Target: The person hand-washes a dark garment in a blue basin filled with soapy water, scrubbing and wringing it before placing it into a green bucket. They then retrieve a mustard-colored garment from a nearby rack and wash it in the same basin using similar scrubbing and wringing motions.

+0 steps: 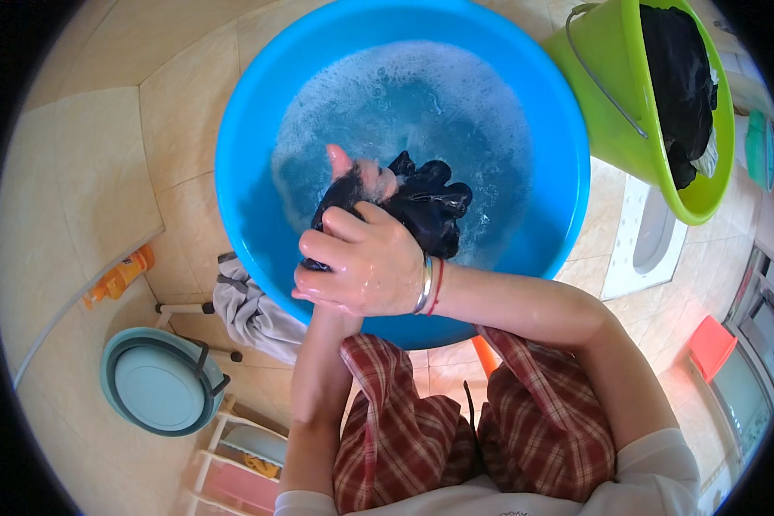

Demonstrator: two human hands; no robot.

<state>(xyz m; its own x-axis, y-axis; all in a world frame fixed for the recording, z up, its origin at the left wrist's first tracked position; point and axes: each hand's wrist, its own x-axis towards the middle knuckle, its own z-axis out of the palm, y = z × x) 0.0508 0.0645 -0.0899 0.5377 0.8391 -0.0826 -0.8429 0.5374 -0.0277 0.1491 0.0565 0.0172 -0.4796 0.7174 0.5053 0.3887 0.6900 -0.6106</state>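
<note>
1. Black cloth (428, 211), wet and bunched: held over the near half of a blue basin (568, 172), its folds fanning out to the right of the hands.
2. Right hand (365, 262): laid across the left wrist area, fingers curled down and closed on the cloth; dark fabric shows between them. Skin wet. Silver bangle (424, 284) and red cord (438, 285) at the wrist.
3. Left hand (373, 179): beyond the right one, largely covered by cloth and by the right hand. A few pink, wet digits show, one pointing up, apart from the others. Cannot tell whether its fingers grip the fabric.
4. Basin contents: bluish water (387, 120), with white foam (439, 64) thickest along the far side.
5. Right of basin: green bucket (595, 95), wire handle, dark fabric (679, 82) inside; white squat toilet (655, 234) near it.
6. Left of basin: grey cloth (254, 314) just beside it; grey-blue folding basin (159, 389) farther out.
</note>
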